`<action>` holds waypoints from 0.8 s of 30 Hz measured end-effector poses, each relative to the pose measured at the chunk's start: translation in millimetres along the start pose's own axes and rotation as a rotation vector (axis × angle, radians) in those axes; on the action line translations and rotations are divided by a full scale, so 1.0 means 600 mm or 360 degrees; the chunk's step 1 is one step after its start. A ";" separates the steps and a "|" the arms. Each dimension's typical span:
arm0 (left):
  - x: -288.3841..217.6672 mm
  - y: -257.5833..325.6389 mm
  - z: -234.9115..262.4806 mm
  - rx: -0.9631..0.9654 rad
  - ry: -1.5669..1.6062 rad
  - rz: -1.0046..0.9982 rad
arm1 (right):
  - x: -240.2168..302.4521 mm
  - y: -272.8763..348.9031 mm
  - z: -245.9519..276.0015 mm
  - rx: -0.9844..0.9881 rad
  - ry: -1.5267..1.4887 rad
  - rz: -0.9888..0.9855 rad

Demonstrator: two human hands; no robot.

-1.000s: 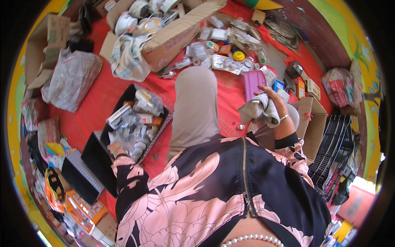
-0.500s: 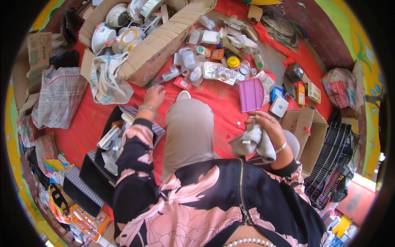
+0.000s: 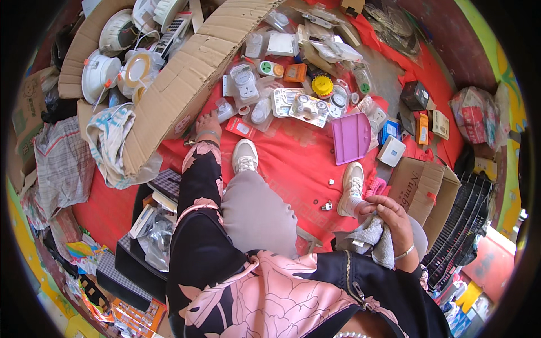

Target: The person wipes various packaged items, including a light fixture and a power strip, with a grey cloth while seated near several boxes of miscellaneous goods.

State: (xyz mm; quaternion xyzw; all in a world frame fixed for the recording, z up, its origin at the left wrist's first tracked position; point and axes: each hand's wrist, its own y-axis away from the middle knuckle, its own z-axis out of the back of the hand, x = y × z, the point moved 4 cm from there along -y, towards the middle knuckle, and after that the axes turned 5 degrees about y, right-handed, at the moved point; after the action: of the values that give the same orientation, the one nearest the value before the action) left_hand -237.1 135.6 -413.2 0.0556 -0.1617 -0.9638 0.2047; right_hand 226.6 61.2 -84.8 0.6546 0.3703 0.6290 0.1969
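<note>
My left hand (image 3: 209,126) reaches down to the red ground sheet beside the big cardboard box (image 3: 186,73), its fingers apart. Just right of those fingers lie a clear plastic package (image 3: 225,110) and a small red-and-white packet (image 3: 240,127). At my right knee, my right hand (image 3: 394,219) holds a soft grey cloth (image 3: 376,241) that hangs below the fingers. A purple plastic tray (image 3: 350,138) sits ahead of it on the sheet. Between my shoes are a small white cap (image 3: 331,182) and a little metal fitting (image 3: 327,206).
White round lamps (image 3: 101,76) fill the big box, and a striped cloth (image 3: 110,143) drapes over its corner. Packaged sockets (image 3: 245,81) and a yellow knob (image 3: 322,85) are heaped ahead. An open carton (image 3: 420,188) and black crates (image 3: 465,214) stand right; black bins (image 3: 135,256) stand left.
The view has shifted, bringing both shoes into sight. My left hand has moved forward and down beside the big box. My right hand stays by the knee with the grey cloth.
</note>
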 end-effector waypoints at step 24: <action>-0.263 0.370 0.560 0.0663 0.3225 -0.0987 | 0.089 0.070 0.039 0.0623 -0.1422 0.0791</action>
State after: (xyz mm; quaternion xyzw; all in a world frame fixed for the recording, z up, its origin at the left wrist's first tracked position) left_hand -68.2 106.4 -16.0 0.8995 -0.0568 -0.4327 -0.0231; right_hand 256.1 77.9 -21.1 0.9502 0.1950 0.2366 0.0551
